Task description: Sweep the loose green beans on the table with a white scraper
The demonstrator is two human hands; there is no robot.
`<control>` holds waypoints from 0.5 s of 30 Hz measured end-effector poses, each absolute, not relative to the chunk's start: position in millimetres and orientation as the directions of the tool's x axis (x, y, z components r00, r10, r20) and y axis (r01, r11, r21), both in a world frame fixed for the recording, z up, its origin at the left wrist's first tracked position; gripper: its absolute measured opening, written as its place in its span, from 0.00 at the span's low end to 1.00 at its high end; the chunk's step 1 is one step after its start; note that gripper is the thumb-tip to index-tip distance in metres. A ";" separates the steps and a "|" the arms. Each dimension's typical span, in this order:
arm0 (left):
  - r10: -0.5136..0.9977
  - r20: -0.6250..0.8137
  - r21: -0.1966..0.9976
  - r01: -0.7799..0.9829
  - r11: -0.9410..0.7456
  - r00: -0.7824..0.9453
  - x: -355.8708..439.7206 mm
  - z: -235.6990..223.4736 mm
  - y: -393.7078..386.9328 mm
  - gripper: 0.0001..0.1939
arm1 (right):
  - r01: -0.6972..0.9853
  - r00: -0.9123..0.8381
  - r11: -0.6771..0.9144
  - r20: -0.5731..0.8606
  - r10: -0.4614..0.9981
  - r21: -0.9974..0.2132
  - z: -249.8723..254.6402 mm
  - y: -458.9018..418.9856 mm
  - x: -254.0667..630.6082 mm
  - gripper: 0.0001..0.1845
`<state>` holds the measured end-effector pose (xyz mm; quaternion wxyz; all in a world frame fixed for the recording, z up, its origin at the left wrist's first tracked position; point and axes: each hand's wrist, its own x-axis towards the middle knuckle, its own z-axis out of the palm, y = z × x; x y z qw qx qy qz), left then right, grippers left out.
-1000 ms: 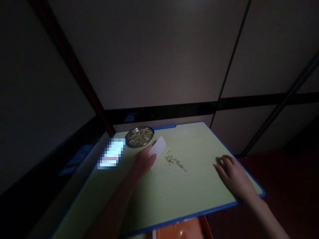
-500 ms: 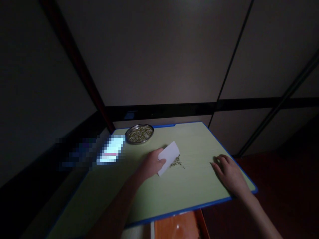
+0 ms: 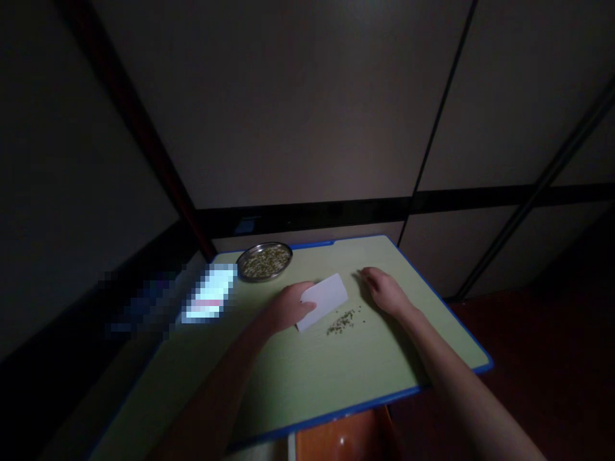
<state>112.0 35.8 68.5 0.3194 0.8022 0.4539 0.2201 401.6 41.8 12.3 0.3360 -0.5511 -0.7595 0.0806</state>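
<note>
A folded-looking white card (image 3: 327, 299) is gripped in my left hand (image 3: 291, 306), thumb on top, and slants over the table. Just below its right edge lies a loose scatter of small dark-green beans or seeds (image 3: 343, 321). My right hand (image 3: 384, 289) is to the right of the card and above the scatter, its fingers curled together near the tabletop. Whether anything is between those fingers is hidden. Behind my left hand stands a round metal plate (image 3: 239, 272) spread with mixed green and whitish grains.
The pale green table (image 3: 298, 384) has a blue rim. At its left side a bright pixelated screen (image 3: 210, 293) glows. Dark cabinet panels (image 3: 307, 115) rise behind the table. Below the front edge is an orange surface (image 3: 346, 442).
My right hand has moved left and away from me, from the table's right side toward the card, and its fingers have drawn together. The card has lifted off the scatter, uncovering more of it.
</note>
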 end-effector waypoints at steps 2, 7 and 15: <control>0.862 0.047 0.689 0.608 -0.394 0.505 116.8 69.4 40.1 0.10 | 0.782 -0.166 0.379 0.421 0.892 -0.495 8.8 48.9 397.3 0.15; 0.840 -0.007 0.684 0.615 -0.392 0.542 125.9 71.8 42.5 0.09 | 0.777 -0.170 0.378 0.410 0.896 -0.504 0.1 47.4 396.0 0.14; 0.773 -0.059 0.739 0.549 -0.392 0.631 122.6 76.3 23.3 0.10 | 0.741 -0.114 0.348 0.403 0.908 -0.575 -3.8 51.9 400.6 0.18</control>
